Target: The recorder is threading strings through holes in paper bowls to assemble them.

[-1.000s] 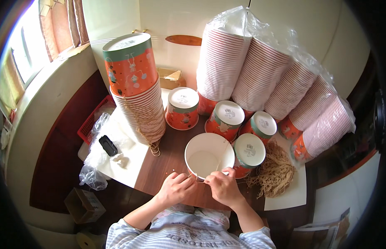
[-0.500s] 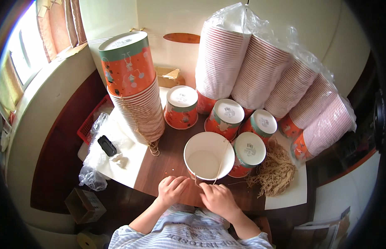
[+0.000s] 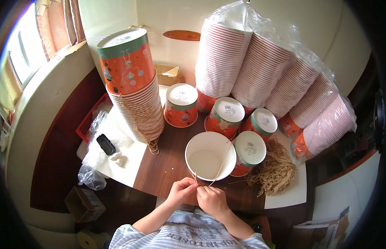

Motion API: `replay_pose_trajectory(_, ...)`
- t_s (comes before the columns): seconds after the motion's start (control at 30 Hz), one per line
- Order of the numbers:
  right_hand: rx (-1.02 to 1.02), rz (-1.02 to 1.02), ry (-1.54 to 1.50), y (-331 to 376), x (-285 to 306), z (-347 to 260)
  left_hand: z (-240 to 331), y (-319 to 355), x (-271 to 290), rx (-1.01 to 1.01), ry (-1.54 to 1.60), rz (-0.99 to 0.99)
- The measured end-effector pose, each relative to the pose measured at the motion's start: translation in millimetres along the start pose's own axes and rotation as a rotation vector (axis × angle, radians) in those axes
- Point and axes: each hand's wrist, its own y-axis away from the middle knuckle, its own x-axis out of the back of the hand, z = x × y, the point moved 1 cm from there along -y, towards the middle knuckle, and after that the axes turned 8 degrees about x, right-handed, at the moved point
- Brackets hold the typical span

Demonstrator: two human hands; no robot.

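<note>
Dark wooden worktop (image 3: 168, 166) beneath pale wall, window at left. Open white paper bucket (image 3: 210, 156), upright, near front edge. Left hand (image 3: 181, 191) and right hand (image 3: 211, 200), touching just below bucket, both pinched on thin tan raffia string (image 3: 220, 168) crossing its rim. Heap of tan raffia strands (image 3: 275, 172) at right. Tall stack of orange paper buckets (image 3: 132, 85) at left; bagged white-and-red bucket stacks (image 3: 267, 70) behind.

The left hand (image 3: 181, 191) and right hand (image 3: 211, 199) have moved back from the open white cup (image 3: 210, 155) and now meet just below its near rim. A thin twine (image 3: 221, 165) now runs taut across the cup's mouth to the fingers.
</note>
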Motion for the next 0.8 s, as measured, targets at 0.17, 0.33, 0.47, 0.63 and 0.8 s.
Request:
replay_pose_trajectory(0.17,0.062,0.062,-0.122,2.3,-5.1,9.8,0.0,-1.5,3.3,0.332,0.393,0.002)
replay_pose_trajectory(0.33,0.110,0.060,-0.208,3.2,-2.8,15.9,3.5,-8.6,14.6,0.298,0.311,0.021)
replay_pose_trajectory(0.47,0.020,0.079,-0.154,2.9,0.6,20.9,9.3,-12.0,14.1,0.295,0.226,-0.006)
replay_pose_trajectory(0.63,0.065,0.045,-0.156,4.5,-5.6,21.7,6.0,-3.0,6.9,0.278,0.275,-0.044)
replay_pose_trajectory(0.8,0.089,0.037,-0.165,3.0,-5.6,20.0,0.1,-3.2,8.3,0.222,0.293,-0.028)
